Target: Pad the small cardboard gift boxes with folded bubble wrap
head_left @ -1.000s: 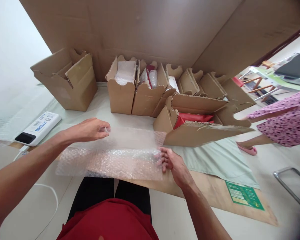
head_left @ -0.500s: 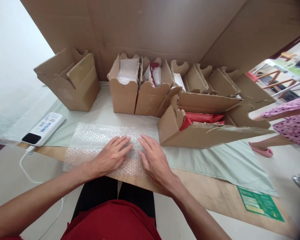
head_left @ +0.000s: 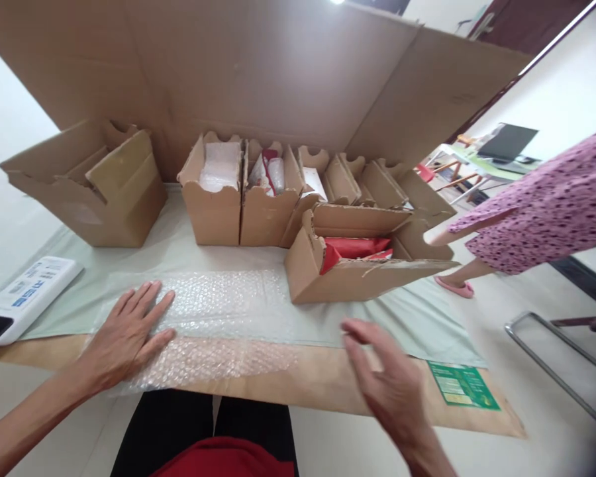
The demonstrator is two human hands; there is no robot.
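A sheet of clear bubble wrap point(head_left: 218, 318) lies flat on the pale green cloth point(head_left: 417, 328) at the table's near edge. My left hand point(head_left: 124, 334) rests palm down on the sheet's left end, fingers spread. My right hand point(head_left: 390, 377) hovers above the table to the right of the sheet, fingers apart and slightly blurred, holding nothing. Just beyond it stands an open cardboard box point(head_left: 347, 275) with a red packet point(head_left: 352, 246) inside.
A row of open cardboard boxes point(head_left: 238, 199) stands at the back, and another box point(head_left: 94, 192) at the left. A white device point(head_left: 24, 295) lies at the far left. A green label point(head_left: 461, 385) is stuck on the table. A person in a purple patterned dress point(head_left: 541, 212) stands at the right.
Both hands have slid apart from the middle of the bubble wrap: the left to its left end, the right off the sheet. The camera has tilted up and to the right.
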